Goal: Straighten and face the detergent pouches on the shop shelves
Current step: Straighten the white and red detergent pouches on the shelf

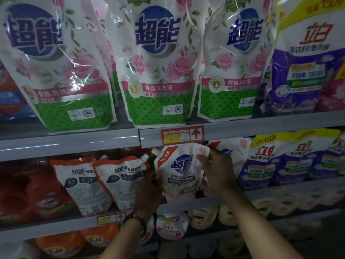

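Observation:
A small white and pink spouted detergent pouch stands on the middle shelf, label facing out. My left hand grips its lower left edge. My right hand holds its right side, fingers curled over the upper right corner. A second white pouch stands just behind my right hand. Three large rose-print pouches stand upright on the top shelf, faces forward.
Two white and orange pouches lean to the left of my hands, beside red bottles. Purple pouches fill the shelf to the right. A red price tag hangs above. Lower shelves hold orange bottles and small packs.

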